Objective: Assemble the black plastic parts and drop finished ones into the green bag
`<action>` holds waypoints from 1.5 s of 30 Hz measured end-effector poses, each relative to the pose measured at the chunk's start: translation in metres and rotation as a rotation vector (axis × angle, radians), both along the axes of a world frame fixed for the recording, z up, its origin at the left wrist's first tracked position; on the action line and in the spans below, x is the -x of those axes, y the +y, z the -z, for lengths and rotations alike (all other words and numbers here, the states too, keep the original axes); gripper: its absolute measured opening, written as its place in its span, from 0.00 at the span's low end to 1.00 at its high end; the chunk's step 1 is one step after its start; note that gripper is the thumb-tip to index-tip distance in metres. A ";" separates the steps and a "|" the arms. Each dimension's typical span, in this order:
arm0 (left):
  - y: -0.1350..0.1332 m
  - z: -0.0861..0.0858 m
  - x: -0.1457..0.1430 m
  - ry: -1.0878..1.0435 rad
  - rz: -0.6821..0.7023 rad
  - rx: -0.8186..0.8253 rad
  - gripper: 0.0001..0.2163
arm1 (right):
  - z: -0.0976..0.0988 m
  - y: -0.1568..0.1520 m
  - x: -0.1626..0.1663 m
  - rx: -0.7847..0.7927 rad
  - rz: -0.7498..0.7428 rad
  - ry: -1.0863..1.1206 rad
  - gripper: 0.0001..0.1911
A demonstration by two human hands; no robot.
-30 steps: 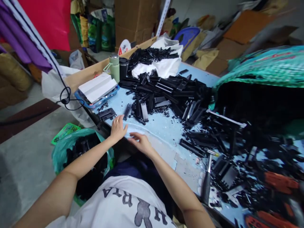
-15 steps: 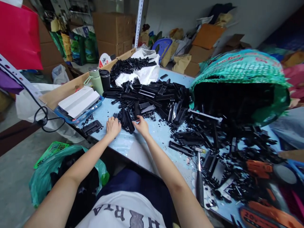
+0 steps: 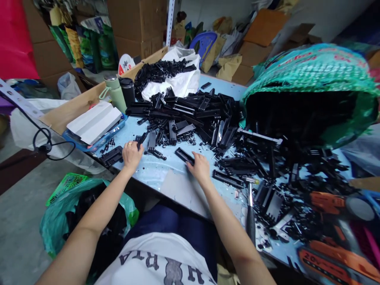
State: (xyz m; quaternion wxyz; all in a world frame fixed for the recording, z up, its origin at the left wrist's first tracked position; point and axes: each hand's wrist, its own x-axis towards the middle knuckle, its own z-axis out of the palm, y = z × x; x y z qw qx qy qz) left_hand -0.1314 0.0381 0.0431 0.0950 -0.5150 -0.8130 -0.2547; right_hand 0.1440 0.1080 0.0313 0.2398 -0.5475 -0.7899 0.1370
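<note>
Cardboard boxes (image 3: 133,23) and stuffed bags crowd the back of the room, and up front a pale blue worktable (image 3: 166,170) is buried in black plastic parts. Left hand (image 3: 131,153) sits palm down at about nine o'clock on the table, fingers curled over a slim black piece (image 3: 141,139) at the edge of a small cluster of comb-shaped parts (image 3: 162,139). Right hand (image 3: 199,168) is near six o'clock, fingertips pinching the near end of a flat black slotted bar (image 3: 184,155) that lies on the bare blue surface, apart from the big heap. That heap, a pile of black strips (image 3: 192,113), sprawls across the centre toward twelve o'clock. At two o'clock a green woven sack (image 3: 311,71) lies on its side, black parts spilling from its mouth. Over at ten o'clock stand a green flask (image 3: 114,93) and a black tumbler (image 3: 127,90), just beside a blue tray holding a white box (image 3: 93,122). Near five o'clock a hammer (image 3: 251,213) rests among scraps. Off the table's left edge, a green bag (image 3: 59,221) on the floor holds more black pieces.
</note>
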 end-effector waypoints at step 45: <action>-0.076 0.063 -0.156 -0.194 0.937 0.013 0.11 | 0.029 -0.124 -0.054 0.449 0.311 0.622 0.10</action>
